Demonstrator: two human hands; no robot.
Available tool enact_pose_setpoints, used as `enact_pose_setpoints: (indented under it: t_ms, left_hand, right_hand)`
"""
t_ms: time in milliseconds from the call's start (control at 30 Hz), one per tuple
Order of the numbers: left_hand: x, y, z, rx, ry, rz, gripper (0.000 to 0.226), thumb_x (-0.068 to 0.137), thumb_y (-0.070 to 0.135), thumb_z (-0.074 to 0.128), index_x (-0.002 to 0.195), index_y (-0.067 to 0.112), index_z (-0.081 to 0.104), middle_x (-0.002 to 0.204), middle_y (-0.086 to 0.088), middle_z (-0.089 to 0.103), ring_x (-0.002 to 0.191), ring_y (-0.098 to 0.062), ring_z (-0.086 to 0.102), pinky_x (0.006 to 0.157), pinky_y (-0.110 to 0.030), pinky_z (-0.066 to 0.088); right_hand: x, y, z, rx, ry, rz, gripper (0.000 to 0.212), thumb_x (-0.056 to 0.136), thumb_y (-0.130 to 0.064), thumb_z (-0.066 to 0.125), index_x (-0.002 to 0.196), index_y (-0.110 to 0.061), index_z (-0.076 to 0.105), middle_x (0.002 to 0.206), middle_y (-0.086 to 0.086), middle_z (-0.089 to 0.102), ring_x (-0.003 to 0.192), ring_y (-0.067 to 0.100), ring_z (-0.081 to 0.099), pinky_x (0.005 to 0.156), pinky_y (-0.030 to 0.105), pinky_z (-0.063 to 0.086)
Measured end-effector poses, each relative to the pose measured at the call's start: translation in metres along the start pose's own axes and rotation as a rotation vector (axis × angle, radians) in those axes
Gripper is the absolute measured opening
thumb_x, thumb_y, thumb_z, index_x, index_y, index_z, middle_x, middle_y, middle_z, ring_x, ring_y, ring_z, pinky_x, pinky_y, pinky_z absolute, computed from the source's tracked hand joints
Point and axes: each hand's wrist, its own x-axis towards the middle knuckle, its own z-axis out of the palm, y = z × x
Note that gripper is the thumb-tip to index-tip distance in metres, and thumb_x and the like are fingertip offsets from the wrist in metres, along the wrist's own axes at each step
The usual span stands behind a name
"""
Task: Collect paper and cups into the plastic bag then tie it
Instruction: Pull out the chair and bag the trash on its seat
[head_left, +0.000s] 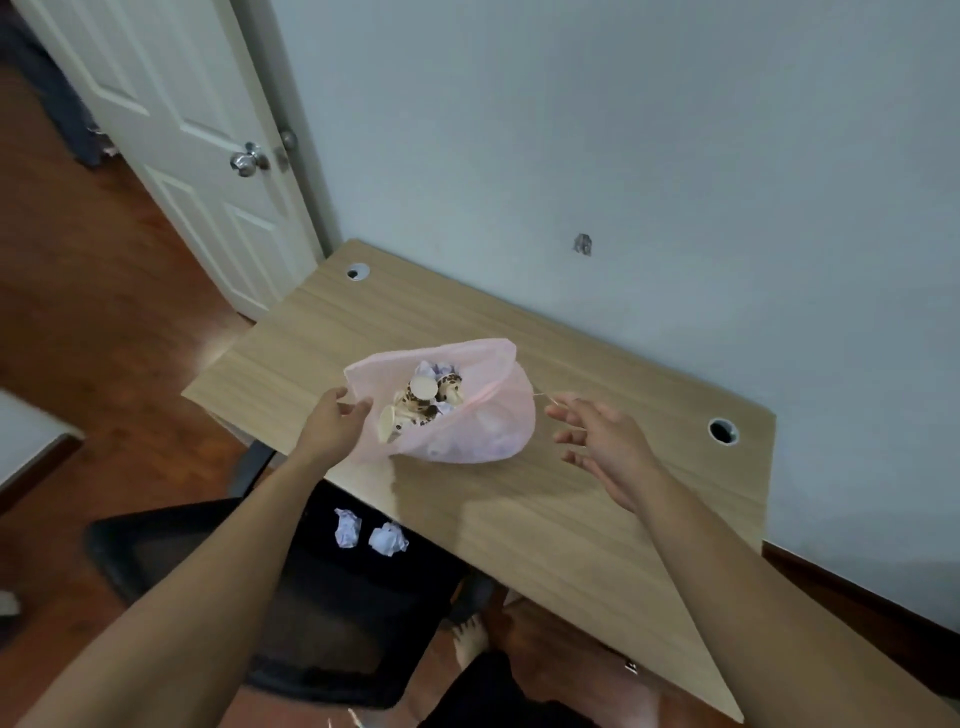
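Pink translucent plastic bag (467, 410): sits on the light wood-grain tabletop (545, 519), toward its near-left part, mouth open and facing up and left. Contents visible through the mouth: several paper cups (423, 397) with a brown spotted print, lying tilted against one another, and crumpled white paper (436, 370) at the far side of the opening. More pale shapes show faintly through the bag's right wall; what they are cannot be told.

Left hand (332, 421): at the left rim of the bag, fingers closed on the plastic edge, pinching it and holding the mouth open.

Right hand (602, 441): just right of the bag, apart from it, palm turned left, fingers spread and loose, gripping nothing solid. A thin pale strand runs between its fingertips and the bag's right side; whether it is pinched cannot be told.

Paper balls (371, 532): two crumpled white pieces, side by side and close together, lying on the black seat of an office chair (291, 597) just below the near-left edge of the tabletop, outside the bag.

Tabletop fittings: one round cable hole (357, 271) at the far-left corner, another (723, 430) near the right edge.

Surroundings: pale wall (623, 156) behind the tabletop; white panelled door (171, 130) with a metal knob (248, 160) at far left; reddish-brown wooden floor (88, 322) left of the tabletop; the person's bare foot (470, 644) on the floor beneath the near edge.
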Motion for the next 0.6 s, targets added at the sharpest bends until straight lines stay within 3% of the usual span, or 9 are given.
enact_pose_setpoints:
  t_ms: [167, 333, 467, 600]
  left_hand:
    - [-0.091, -0.003, -0.019, 0.046, 0.0, 0.041, 0.064, 0.106, 0.05, 0.06, 0.158, 0.017, 0.043, 0.131, -0.003, 0.065, 0.103, -0.02, 0.072, 0.095, -0.052, 0.061]
    - [-0.169, -0.031, -0.045, 0.25, -0.038, 0.126, 0.056, 0.108, 0.047, 0.058, 0.155, 0.019, 0.05, 0.137, 0.001, 0.063, 0.12, -0.021, 0.065, 0.102, -0.043, 0.054]
    - [-0.218, -0.064, -0.07, 0.397, -0.066, 0.191, 0.05, 0.11, 0.044, 0.056, 0.154, 0.022, 0.052, 0.137, 0.003, 0.063, 0.12, -0.015, 0.062, 0.096, -0.03, 0.048]
    - [-0.254, -0.097, -0.089, 0.532, -0.161, 0.191, 0.044, 0.109, 0.024, 0.06, 0.151, 0.031, 0.05, 0.143, 0.001, 0.057, 0.13, -0.019, 0.061, 0.104, -0.033, 0.051]
  right_hand:
    - [-0.051, 0.028, 0.005, -0.018, -0.09, 0.004, 0.025, 0.108, -0.032, 0.064, 0.121, -0.016, 0.078, 0.115, 0.001, 0.082, 0.082, 0.019, 0.066, 0.072, 0.036, 0.056]
    - [-0.091, 0.078, 0.024, -0.081, -0.187, -0.017, 0.024, 0.11, -0.033, 0.061, 0.117, -0.018, 0.078, 0.115, -0.002, 0.082, 0.085, 0.02, 0.066, 0.074, 0.036, 0.056]
    - [-0.123, 0.119, 0.055, -0.151, -0.272, -0.018, 0.026, 0.108, -0.038, 0.064, 0.116, -0.016, 0.077, 0.112, -0.004, 0.082, 0.091, 0.017, 0.071, 0.076, 0.034, 0.06]
    - [-0.155, 0.149, 0.09, -0.295, -0.376, -0.084, 0.021, 0.107, -0.04, 0.066, 0.113, -0.025, 0.08, 0.115, -0.007, 0.081, 0.108, 0.013, 0.075, 0.095, 0.038, 0.063]
